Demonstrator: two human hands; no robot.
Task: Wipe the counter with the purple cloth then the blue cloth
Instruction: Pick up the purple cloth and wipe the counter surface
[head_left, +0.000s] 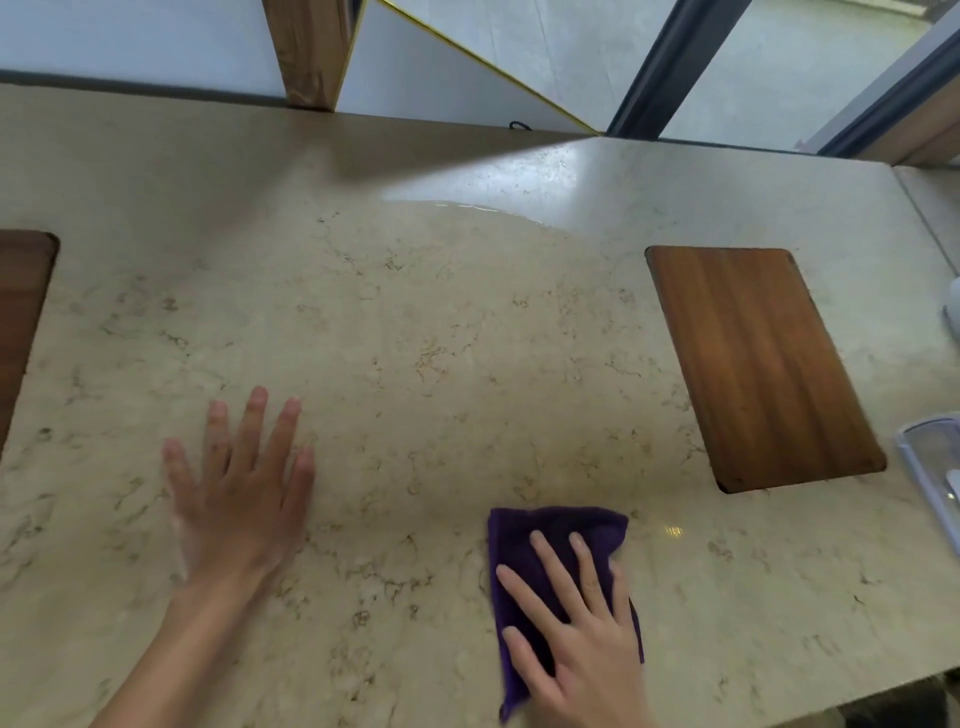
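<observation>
Right now the right hand (582, 639) lies flat, fingers straight and spread, pressing the purple cloth (558, 540) onto the counter (415, 338) near its front edge. Left hand (241, 493) is open too, palm down on bare counter, well apart from the cloth, slightly blurred. Wooden board (763, 364) sits inset to the right, another board (21, 312) at left edge. Wet sheen (493, 213) shows further back.

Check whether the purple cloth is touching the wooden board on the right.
Apart. The head view shows bare counter between the purple cloth and the wooden board; the right hand presses the cloth flat.
</observation>
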